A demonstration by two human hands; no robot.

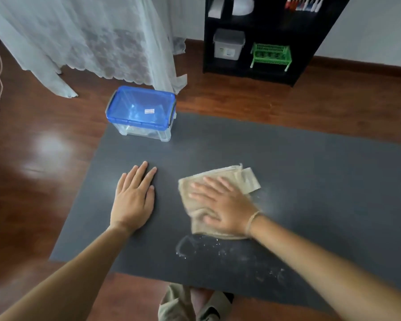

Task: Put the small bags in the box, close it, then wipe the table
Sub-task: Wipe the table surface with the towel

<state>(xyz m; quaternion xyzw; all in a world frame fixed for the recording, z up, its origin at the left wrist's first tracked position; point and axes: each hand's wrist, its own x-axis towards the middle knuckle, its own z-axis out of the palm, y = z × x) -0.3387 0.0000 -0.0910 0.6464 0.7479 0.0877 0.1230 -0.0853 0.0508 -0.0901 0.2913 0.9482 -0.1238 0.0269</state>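
Note:
A clear plastic box (pixel 141 129) with a blue lid (pixel 140 107) stands shut at the far left corner of the dark grey mat (pixel 310 181). My right hand (pixel 225 202) lies flat, fingers spread, pressing a beige cloth (pixel 220 177) onto the middle of the mat. A white tag on the cloth sticks out at its far right. My left hand (pixel 134 195) rests flat on the mat, palm down, holding nothing. White powdery streaks and specks (pixel 218 249) lie on the mat just nearer to me than the cloth. What is inside the box is not clear.
The mat lies on a glossy brown wooden floor (pixel 33 158). A lace curtain (pixel 97 38) hangs behind the box. A black shelf unit (pixel 264 42) at the back holds a grey-lidded container (pixel 228 44) and a green basket (pixel 270 55). My knee (pixel 190 302) shows at the near edge.

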